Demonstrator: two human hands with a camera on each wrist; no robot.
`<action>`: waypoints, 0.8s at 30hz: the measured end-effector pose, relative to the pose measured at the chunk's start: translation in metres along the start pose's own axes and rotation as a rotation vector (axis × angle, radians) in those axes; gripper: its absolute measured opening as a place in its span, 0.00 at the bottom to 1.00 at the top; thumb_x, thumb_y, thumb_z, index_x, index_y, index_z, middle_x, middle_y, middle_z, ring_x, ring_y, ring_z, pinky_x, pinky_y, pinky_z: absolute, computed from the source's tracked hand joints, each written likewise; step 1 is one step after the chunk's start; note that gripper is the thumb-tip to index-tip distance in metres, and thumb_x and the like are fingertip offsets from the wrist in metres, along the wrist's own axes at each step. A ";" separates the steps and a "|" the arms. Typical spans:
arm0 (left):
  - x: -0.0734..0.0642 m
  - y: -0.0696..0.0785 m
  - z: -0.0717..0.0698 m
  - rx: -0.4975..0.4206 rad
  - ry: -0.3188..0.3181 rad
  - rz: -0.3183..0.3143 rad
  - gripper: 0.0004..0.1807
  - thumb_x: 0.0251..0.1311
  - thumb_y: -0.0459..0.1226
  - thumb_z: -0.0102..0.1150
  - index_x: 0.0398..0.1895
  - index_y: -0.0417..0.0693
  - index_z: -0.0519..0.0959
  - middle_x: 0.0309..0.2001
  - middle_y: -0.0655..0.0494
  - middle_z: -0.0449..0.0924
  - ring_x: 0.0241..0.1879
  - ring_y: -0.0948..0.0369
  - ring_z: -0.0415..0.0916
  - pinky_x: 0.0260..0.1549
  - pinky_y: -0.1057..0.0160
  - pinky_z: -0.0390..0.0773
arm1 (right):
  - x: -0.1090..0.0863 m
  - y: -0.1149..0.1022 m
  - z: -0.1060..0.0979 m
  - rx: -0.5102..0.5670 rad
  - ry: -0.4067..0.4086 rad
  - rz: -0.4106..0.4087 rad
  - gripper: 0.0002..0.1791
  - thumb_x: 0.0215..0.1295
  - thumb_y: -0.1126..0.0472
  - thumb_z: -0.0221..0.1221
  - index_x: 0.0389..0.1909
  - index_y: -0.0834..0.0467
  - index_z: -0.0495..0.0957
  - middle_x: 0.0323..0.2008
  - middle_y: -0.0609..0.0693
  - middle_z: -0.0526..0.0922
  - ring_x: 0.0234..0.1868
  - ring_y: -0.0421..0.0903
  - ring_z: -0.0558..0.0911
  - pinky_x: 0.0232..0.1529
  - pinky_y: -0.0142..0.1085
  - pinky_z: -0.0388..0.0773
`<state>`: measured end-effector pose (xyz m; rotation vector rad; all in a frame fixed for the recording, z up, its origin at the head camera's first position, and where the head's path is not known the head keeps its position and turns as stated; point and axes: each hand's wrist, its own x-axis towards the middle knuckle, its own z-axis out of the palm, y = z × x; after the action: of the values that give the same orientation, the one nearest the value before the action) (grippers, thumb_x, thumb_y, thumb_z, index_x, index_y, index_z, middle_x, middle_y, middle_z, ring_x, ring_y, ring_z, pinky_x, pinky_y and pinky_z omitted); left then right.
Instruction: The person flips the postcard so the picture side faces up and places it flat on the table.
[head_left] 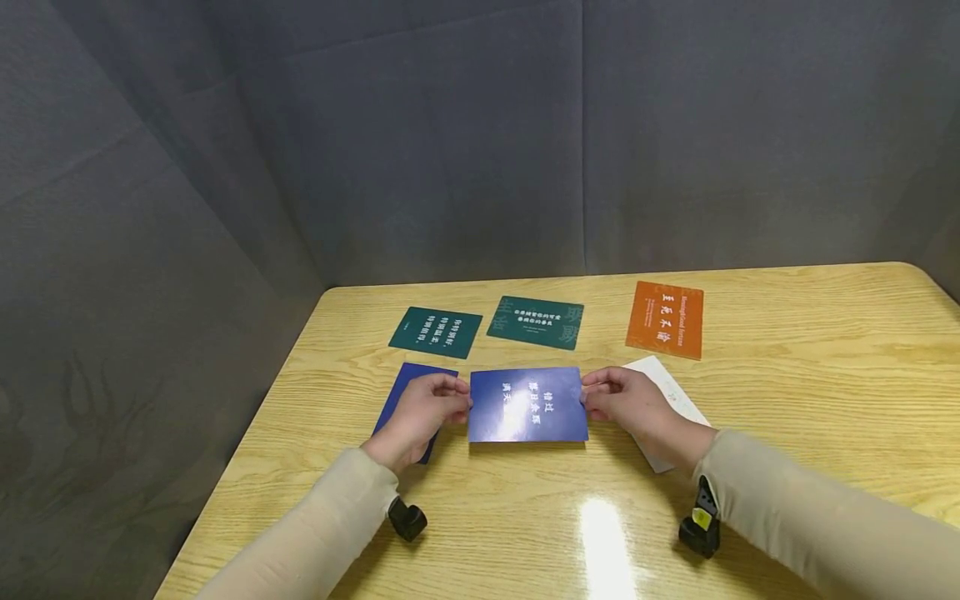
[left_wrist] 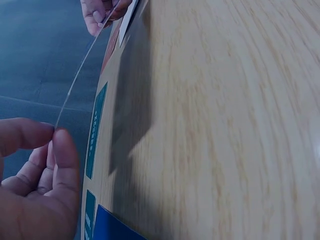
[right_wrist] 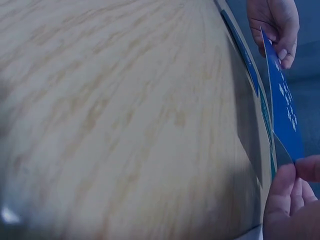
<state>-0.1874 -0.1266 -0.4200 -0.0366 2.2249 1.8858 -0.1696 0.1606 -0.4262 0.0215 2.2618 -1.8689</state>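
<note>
A blue card [head_left: 491, 417] with white Chinese characters is held level a little above the table by both hands. My left hand [head_left: 426, 414] pinches its left edge between thumb and fingers, and my right hand [head_left: 632, 405] pinches the right edge. In the left wrist view the card shows edge-on as a thin line, the left hand [left_wrist: 40, 180] at its near end. In the right wrist view its printed face [right_wrist: 284, 105] is visible. Another blue card [head_left: 397, 392] lies partly hidden under my left hand, and a white card [head_left: 671, 387] lies partly behind my right hand and wrist.
Along the back of the wooden table [head_left: 525, 525] lie a green card [head_left: 437, 332], a second green card [head_left: 536, 322] and an orange card [head_left: 664, 320]. Grey cloth [head_left: 450, 150] hangs behind the table and on its left.
</note>
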 end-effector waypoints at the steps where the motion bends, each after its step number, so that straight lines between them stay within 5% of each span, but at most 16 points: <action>1: 0.000 -0.001 0.000 0.014 0.004 -0.003 0.07 0.64 0.21 0.59 0.44 0.29 0.80 0.38 0.45 0.81 0.34 0.60 0.80 0.37 0.62 0.83 | 0.000 0.000 0.001 -0.011 0.011 -0.003 0.14 0.68 0.72 0.59 0.52 0.74 0.75 0.36 0.52 0.82 0.35 0.39 0.81 0.38 0.32 0.83; 11: -0.002 -0.001 -0.001 0.126 -0.039 -0.039 0.08 0.69 0.27 0.58 0.47 0.31 0.81 0.43 0.44 0.82 0.37 0.56 0.81 0.43 0.57 0.84 | -0.002 -0.001 0.003 -0.092 0.027 0.025 0.15 0.69 0.72 0.58 0.54 0.75 0.76 0.42 0.59 0.83 0.39 0.43 0.81 0.40 0.34 0.83; 24: -0.006 0.000 -0.001 0.288 -0.140 -0.111 0.18 0.70 0.34 0.60 0.58 0.29 0.78 0.50 0.45 0.82 0.46 0.54 0.82 0.51 0.54 0.82 | -0.006 -0.006 -0.006 -0.098 -0.178 0.071 0.24 0.70 0.73 0.51 0.63 0.83 0.65 0.53 0.71 0.79 0.50 0.51 0.84 0.51 0.41 0.83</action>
<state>-0.1821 -0.1282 -0.4184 0.0184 2.3211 1.4510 -0.1656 0.1657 -0.4184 -0.0756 2.1979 -1.6534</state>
